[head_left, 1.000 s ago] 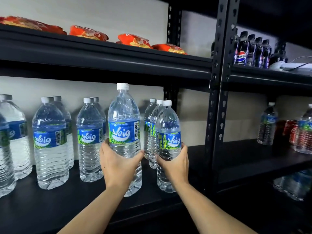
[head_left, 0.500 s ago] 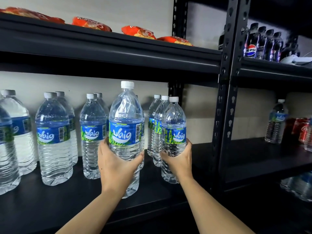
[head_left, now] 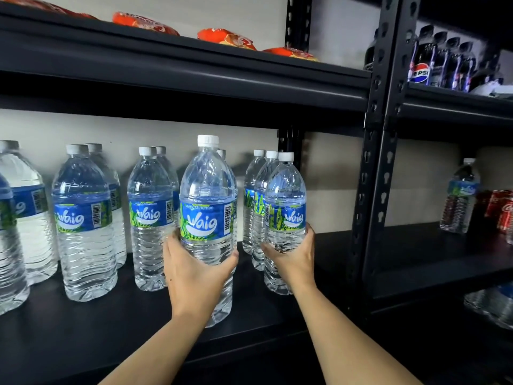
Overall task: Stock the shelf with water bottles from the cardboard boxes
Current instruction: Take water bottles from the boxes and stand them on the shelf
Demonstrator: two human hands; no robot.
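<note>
My left hand (head_left: 197,270) grips a clear water bottle (head_left: 206,195) with a blue label and white cap, upright at the front of the black shelf (head_left: 83,329). Its base is at the shelf board; I cannot tell if it touches. My right hand (head_left: 291,255) grips a second, same bottle (head_left: 286,195) just to the right, standing in front of two more in a file. Several like bottles (head_left: 83,218) stand in rows to the left. No cardboard box is in view.
Orange snack packets (head_left: 226,37) lie on the shelf above. Black uprights (head_left: 374,162) split the rack. The right bay holds dark cola bottles (head_left: 441,62) up high, one water bottle (head_left: 460,195) and red cans (head_left: 503,209) lower down. Bare shelf lies right of my right hand.
Both bottles have moved deeper onto the shelf. The right one has gone back against its row and looks set down. The view has shifted slightly.
</note>
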